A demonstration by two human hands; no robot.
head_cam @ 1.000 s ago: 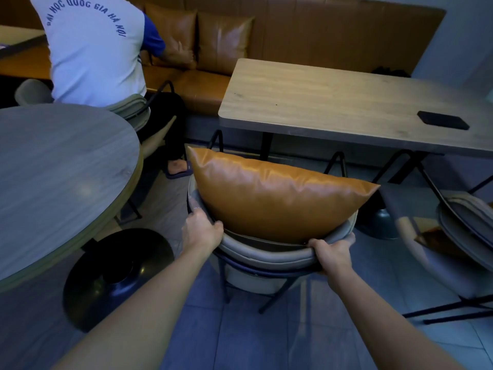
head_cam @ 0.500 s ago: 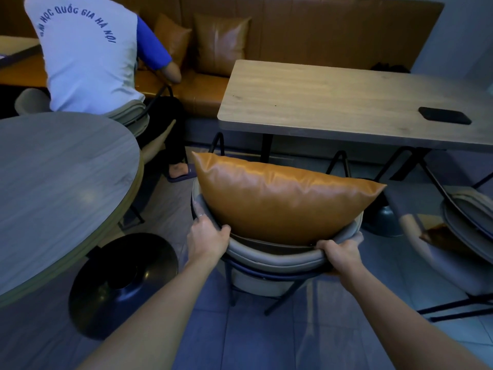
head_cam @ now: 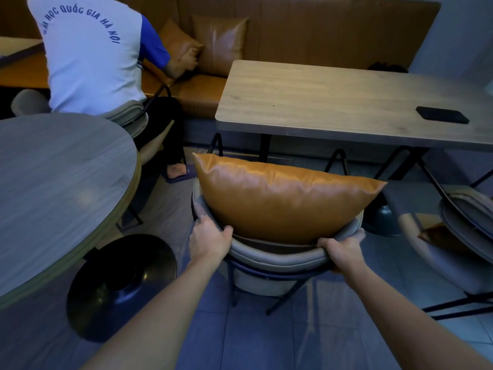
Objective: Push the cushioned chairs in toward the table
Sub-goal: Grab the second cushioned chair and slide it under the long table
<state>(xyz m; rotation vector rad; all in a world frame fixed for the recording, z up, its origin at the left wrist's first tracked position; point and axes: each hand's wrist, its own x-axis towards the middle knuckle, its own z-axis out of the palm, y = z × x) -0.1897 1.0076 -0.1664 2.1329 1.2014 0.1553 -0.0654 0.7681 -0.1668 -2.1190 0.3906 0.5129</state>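
Note:
A grey padded chair (head_cam: 274, 259) with black metal legs stands in front of me, and an orange leather cushion (head_cam: 280, 198) leans upright against its curved backrest. My left hand (head_cam: 208, 239) grips the left end of the backrest rim. My right hand (head_cam: 342, 252) grips the right end. Beyond the chair is the rectangular wooden table (head_cam: 320, 102), whose near edge lies just past the cushion's top. A second grey chair (head_cam: 458, 236) stands at the right, turned sideways, with an orange cushion low on its seat.
A round wooden table (head_cam: 53, 182) with a black disc base (head_cam: 120, 287) is close on my left. A person in a white shirt (head_cam: 90, 57) sits at the back left beside an orange bench (head_cam: 266, 30). A black phone (head_cam: 441, 114) lies on the rectangular table.
The chair with both my hands on its backrest has moved slightly forward toward the rectangular table. The seated person has shifted an arm toward the bench cushions.

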